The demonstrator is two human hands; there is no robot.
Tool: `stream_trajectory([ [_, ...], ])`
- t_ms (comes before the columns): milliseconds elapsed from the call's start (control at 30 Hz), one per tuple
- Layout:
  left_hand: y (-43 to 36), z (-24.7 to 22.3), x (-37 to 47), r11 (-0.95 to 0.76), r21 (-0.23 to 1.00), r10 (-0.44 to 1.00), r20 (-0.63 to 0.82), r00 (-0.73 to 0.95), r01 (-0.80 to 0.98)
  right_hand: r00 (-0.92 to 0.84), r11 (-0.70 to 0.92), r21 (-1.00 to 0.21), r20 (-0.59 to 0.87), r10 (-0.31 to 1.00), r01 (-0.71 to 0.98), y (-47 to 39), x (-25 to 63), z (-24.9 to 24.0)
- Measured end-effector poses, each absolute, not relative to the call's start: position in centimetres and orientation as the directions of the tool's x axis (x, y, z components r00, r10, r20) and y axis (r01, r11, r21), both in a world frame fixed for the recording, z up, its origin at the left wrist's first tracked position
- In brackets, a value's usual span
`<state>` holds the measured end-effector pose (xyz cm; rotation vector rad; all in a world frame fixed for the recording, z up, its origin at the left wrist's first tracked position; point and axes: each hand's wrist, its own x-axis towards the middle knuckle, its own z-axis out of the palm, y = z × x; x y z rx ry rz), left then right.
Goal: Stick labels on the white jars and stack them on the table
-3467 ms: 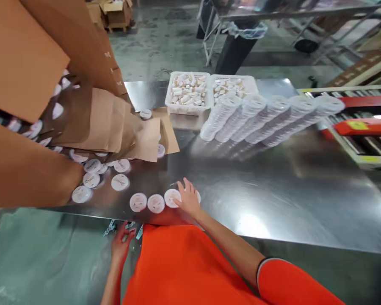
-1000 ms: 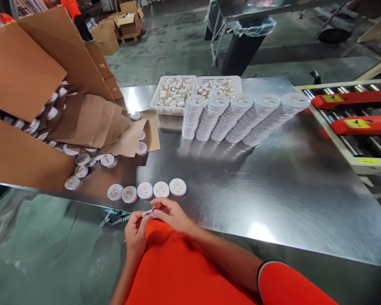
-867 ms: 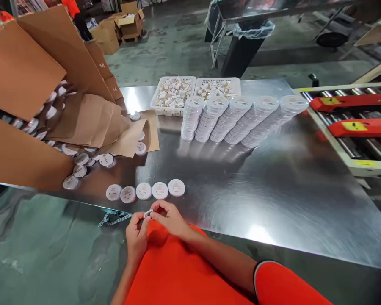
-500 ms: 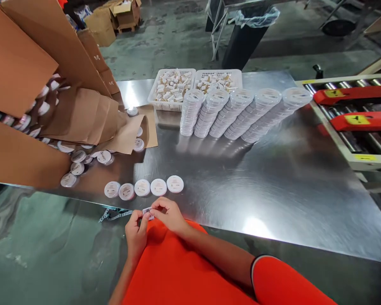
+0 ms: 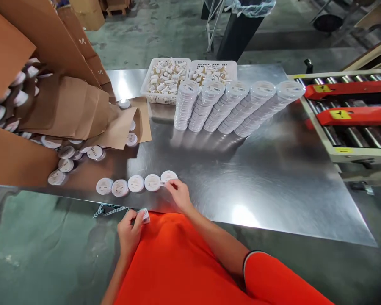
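Observation:
Several round white-lidded containers (image 5: 136, 183) lie in a row near the front edge of the metal table. My right hand (image 5: 179, 194) is over the right end of this row, its fingers pinching a small pale label between the two rightmost containers. It partly covers the rightmost container (image 5: 169, 175). In front of the table edge, close to the orange shirt, my left hand (image 5: 130, 231) grips a strip of labels (image 5: 145, 216) between thumb and fingers. A length of the strip (image 5: 109, 209) hangs to the left, below the edge.
A large cardboard box (image 5: 15, 156) with brown paper and more containers lies on its side at the left. Stacked clear containers (image 5: 212, 106) and two white baskets (image 5: 165, 98) stand at the back. A roller conveyor (image 5: 346, 154) adjoins on the right.
My right hand has left my left hand and moved up and right to the end of the row with a label. The view has shifted slightly.

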<state>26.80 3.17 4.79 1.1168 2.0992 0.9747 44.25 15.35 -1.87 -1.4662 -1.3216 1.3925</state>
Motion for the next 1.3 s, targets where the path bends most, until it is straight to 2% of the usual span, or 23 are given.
stream_trajectory([
  [100,2.5,4.7,25.8,0.422,0.821,0.831,-0.180,-0.526,0.385,0.058,-0.341,-0.837,-0.351,0.935,0.428,18.1,46.7,-5.7],
  [167,2.0,4.7,25.2,0.459,0.820,0.806,-0.222,-0.548,0.343,0.067,-0.381,-0.757,-0.410,0.910,0.531,19.0,47.6,-7.8],
  [267,1.4,4.8,24.7,0.510,0.799,0.765,-0.251,-0.593,0.318,0.048,-0.382,-0.699,-0.447,0.893,0.604,19.4,47.8,-9.6],
  [500,0.7,3.9,24.4,0.549,0.804,0.734,-0.335,-0.590,0.226,0.052,-0.338,-0.651,-0.417,0.908,0.679,19.6,47.1,-10.8],
  [767,0.9,3.5,24.2,0.555,0.792,0.745,-0.338,-0.576,0.253,0.071,-0.344,-0.612,-0.425,0.902,0.712,19.8,46.8,-10.1],
  [1200,1.0,3.6,23.9,0.565,0.789,0.730,-0.344,-0.591,0.239,0.105,-0.299,-0.386,-0.450,0.887,0.873,20.2,45.4,-8.2],
  [1300,1.1,3.5,23.8,0.556,0.798,0.729,-0.336,-0.596,0.230,0.143,-0.349,-0.430,-0.443,0.885,0.833,20.3,45.4,-8.6],
])
